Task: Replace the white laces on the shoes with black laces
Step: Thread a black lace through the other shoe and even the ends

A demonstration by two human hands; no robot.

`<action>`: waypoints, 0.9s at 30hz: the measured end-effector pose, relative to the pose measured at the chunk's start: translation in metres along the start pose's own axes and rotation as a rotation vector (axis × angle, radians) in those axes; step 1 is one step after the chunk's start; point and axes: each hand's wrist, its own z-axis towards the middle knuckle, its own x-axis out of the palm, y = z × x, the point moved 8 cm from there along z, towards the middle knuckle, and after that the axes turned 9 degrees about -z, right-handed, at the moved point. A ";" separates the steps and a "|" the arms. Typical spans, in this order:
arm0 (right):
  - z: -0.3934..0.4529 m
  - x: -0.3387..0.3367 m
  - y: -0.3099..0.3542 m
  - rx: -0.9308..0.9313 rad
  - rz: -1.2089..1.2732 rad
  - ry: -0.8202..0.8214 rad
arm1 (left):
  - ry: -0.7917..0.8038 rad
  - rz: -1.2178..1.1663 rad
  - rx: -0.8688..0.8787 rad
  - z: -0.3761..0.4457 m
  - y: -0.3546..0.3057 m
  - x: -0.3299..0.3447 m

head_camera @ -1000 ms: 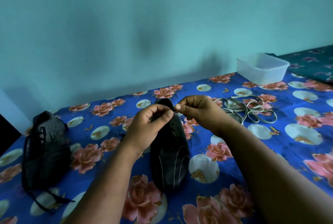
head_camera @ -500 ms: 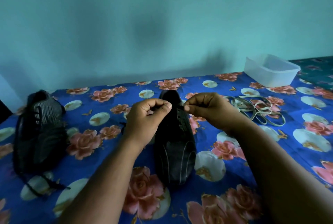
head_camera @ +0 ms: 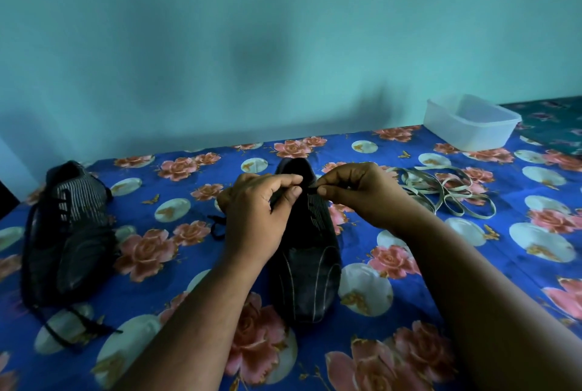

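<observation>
A black shoe (head_camera: 307, 267) lies in the middle of the floral cloth, toe toward me. My left hand (head_camera: 255, 217) and my right hand (head_camera: 356, 192) meet over its upper eyelets, each pinching the black lace (head_camera: 311, 189) between thumb and fingertips. A loose end of that black lace (head_camera: 217, 227) trails on the cloth left of the shoe. A second black shoe (head_camera: 67, 233) with black laces stands at the far left. The removed white laces (head_camera: 447, 193) lie in a loose pile to the right.
A translucent plastic tub (head_camera: 469, 121) sits at the back right by the teal wall. The blue rose-patterned cloth (head_camera: 504, 264) covers the whole surface. A darker patterned fabric (head_camera: 554, 119) lies beyond the tub.
The view has shifted a little, so the scene sits further right. Both hands stay over the middle shoe's eyelets, with my right hand's pinch now lower and closer to the lace row.
</observation>
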 end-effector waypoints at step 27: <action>-0.001 0.005 0.004 0.016 0.115 0.025 | 0.099 -0.004 -0.028 -0.003 0.003 0.014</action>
